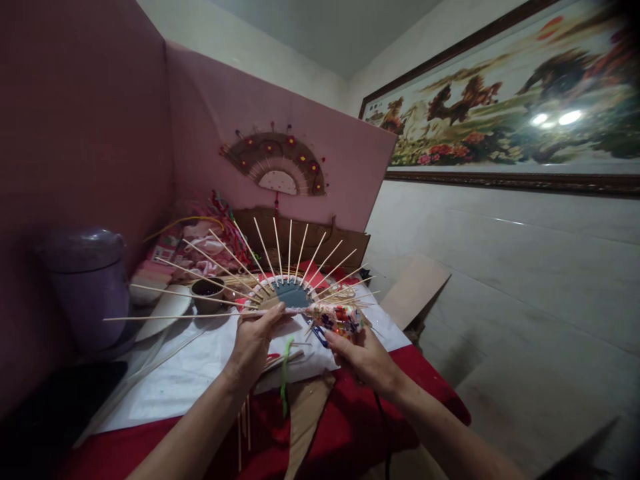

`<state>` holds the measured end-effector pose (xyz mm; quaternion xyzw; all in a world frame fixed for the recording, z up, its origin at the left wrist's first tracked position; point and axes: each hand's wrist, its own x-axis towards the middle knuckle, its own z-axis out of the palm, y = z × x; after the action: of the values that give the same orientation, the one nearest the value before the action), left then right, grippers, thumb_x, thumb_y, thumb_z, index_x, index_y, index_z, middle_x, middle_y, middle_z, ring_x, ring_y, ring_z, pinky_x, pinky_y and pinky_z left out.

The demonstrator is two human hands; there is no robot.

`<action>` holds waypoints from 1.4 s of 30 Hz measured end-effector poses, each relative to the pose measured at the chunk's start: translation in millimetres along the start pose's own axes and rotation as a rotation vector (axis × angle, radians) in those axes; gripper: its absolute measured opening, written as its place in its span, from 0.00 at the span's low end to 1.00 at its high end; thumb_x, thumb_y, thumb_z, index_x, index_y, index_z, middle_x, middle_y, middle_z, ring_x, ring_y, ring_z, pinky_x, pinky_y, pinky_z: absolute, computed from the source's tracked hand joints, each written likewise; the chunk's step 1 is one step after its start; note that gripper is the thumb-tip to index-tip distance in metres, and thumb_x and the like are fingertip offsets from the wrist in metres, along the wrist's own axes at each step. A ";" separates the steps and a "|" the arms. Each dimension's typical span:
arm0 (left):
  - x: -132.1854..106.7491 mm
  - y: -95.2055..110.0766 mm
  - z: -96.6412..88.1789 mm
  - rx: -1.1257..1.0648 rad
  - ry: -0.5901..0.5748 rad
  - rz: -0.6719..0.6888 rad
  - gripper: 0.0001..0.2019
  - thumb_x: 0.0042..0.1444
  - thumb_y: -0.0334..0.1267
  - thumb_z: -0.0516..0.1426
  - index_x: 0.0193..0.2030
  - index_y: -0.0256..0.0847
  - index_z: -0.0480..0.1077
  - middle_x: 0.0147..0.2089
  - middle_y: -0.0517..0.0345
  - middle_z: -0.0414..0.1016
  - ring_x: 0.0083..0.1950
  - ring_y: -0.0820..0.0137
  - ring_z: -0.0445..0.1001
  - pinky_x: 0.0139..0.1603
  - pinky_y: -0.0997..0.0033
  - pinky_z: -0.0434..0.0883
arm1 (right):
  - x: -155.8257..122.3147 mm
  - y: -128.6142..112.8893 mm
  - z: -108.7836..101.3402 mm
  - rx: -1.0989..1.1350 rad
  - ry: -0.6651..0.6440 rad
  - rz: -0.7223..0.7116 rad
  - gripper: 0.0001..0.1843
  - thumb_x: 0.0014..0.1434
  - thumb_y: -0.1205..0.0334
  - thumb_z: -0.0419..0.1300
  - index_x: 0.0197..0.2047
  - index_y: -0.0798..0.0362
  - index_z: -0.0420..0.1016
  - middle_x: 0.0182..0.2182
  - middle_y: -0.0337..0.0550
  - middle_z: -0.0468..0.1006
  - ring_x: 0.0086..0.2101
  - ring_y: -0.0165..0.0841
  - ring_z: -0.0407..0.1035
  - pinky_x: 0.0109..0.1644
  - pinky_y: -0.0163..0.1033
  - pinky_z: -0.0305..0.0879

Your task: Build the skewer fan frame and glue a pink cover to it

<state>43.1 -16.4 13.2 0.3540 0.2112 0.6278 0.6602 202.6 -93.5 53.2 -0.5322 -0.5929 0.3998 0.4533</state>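
A half-made fan (291, 291) of thin wooden sticks spreads out from a grey half-round hub, held up above the table. My left hand (255, 340) is closed, pinching the fan's lower left edge by the hub. My right hand (363, 357) is closed on the fan's right side, where a colourful patterned strip (339, 318) and a blue clip (319, 333) sit. A green cord (285, 373) hangs below the fan between my hands.
A finished brown fan (277, 163) hangs on the pink board behind. A purple lidded pot (87, 283) stands at left, with a small bowl (207, 293), a white sheet (190, 373), a red cloth (350, 433), cardboard pieces (305, 413) and a framed picture (510, 107).
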 end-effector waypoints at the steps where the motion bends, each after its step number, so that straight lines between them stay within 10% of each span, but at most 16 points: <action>1: 0.3 -0.5 -0.4 0.005 0.005 0.000 0.05 0.42 0.33 0.63 0.25 0.31 0.75 0.27 0.51 0.78 0.30 0.67 0.75 0.41 0.63 0.72 | -0.1 0.8 -1.1 -0.007 0.000 0.008 0.15 0.51 0.49 0.57 0.30 0.54 0.67 0.14 0.32 0.62 0.14 0.23 0.53 0.16 0.31 0.50; 42: 1.7 -1.1 -1.2 0.027 0.009 0.016 0.07 0.41 0.34 0.63 0.26 0.31 0.75 0.30 0.48 0.78 0.32 0.65 0.76 0.40 0.63 0.72 | -0.5 3.8 -5.9 -0.043 0.008 -0.020 0.18 0.53 0.49 0.56 0.22 0.54 0.64 0.13 0.33 0.60 0.14 0.24 0.53 0.16 0.31 0.49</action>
<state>43.2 -14.4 11.8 0.3618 0.2199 0.6318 0.6493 209.4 -93.6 51.1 -0.5376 -0.6049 0.3804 0.4478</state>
